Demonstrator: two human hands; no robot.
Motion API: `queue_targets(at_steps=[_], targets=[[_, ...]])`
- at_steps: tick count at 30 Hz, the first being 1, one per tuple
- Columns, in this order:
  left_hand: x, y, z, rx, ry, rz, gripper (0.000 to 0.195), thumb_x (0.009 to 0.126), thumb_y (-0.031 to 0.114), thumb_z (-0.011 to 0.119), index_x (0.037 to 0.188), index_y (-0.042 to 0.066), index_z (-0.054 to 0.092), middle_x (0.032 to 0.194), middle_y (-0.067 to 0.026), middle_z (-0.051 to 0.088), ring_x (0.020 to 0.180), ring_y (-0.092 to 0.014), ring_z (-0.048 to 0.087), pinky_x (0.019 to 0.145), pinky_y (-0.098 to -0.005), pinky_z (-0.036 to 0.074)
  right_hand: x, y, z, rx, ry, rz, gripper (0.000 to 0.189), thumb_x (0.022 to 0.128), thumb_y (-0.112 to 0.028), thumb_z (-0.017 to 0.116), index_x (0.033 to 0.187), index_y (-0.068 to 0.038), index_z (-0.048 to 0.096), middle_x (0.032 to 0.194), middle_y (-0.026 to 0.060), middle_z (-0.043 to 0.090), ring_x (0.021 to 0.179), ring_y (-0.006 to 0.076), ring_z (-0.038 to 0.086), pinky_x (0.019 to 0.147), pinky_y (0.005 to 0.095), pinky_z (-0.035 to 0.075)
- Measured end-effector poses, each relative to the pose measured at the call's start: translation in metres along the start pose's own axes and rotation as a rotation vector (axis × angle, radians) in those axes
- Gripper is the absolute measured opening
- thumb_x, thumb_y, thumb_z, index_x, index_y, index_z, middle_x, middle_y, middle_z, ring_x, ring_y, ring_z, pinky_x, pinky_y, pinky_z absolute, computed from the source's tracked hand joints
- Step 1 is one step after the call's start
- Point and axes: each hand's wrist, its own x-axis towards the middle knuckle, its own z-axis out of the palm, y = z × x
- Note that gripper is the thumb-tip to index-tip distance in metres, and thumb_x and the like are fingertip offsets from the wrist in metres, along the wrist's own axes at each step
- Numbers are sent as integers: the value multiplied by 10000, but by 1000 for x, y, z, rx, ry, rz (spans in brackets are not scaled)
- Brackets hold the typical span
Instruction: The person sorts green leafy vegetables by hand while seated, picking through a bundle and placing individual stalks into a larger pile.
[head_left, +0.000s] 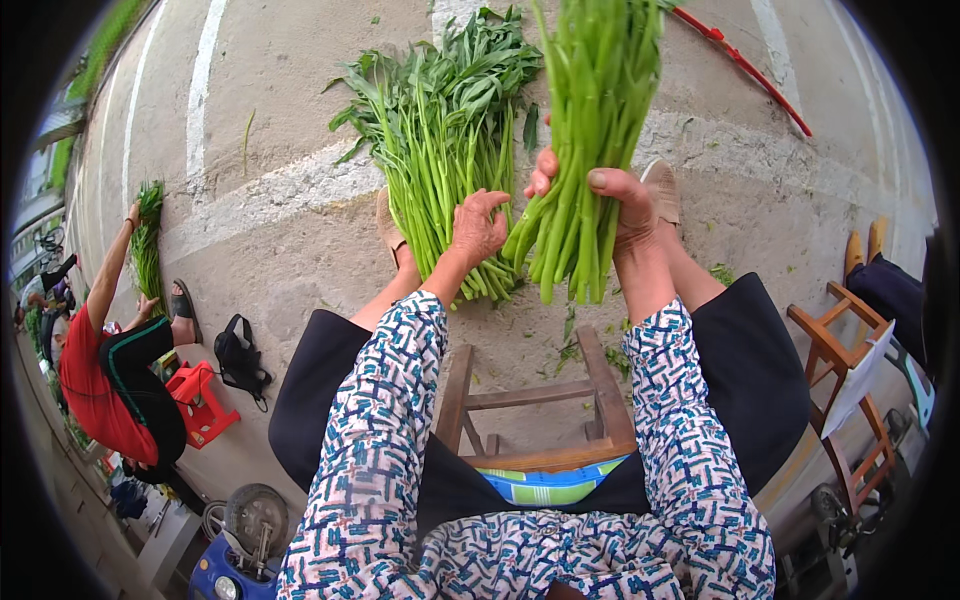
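My right hand (630, 202) grips a thick bunch of water spinach (600, 112) by its lower stems. The bunch stands nearly upright, its cut ends below my fist and its top past the frame edge. On the ground before me lies a wide pile of water spinach (435, 165), leaves pointing away and cut ends towards me. My left hand (478, 229) is over the pile's right side near the stem ends, fingers loosely bent and thumb apart. No stem shows clearly between those fingers.
Between my knees is a wooden stool (532, 397) with a checked cushion (555, 484). A co-worker in red (112, 382) holds another bunch (148, 247) at left, by a red plastic stool (201, 405) and black bag (241, 356). A red pole (750, 67) lies far right; wooden stools (847, 360) stand right.
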Motion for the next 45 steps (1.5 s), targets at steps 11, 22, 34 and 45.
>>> queue_targets(at_steps=[11,22,34,45], targets=[[-88,23,-39,-1219,71,-561,694,753,482,649,1236,31,436,1163,-105,528,1088,-226,481,954,-374,363,10,188,-28,-905,597,502,474,603,-169,756,972,71,582,857,147,629,748,208,607,643,320,501],[-106,69,-57,-1607,39,-451,559,708,85,711,1203,76,451,1134,-97,538,1003,-239,541,872,-391,447,-9,126,30,-1645,274,596,1030,540,-418,704,1288,104,223,1187,286,450,1091,374,481,916,390,411],[-92,112,-99,-1692,103,-303,432,728,177,735,1098,58,548,1034,-41,595,920,-165,567,793,-302,469,-15,75,89,-1613,6,-65,1009,575,-326,620,1324,135,127,1315,341,292,1259,391,295,1029,391,286],[-144,147,-144,-1679,-80,-252,436,702,62,591,1112,-41,484,934,-153,614,789,-257,635,754,-386,542,-46,31,133,-1078,257,-191,325,776,-92,605,1067,41,552,917,93,623,825,121,585,755,248,479]])
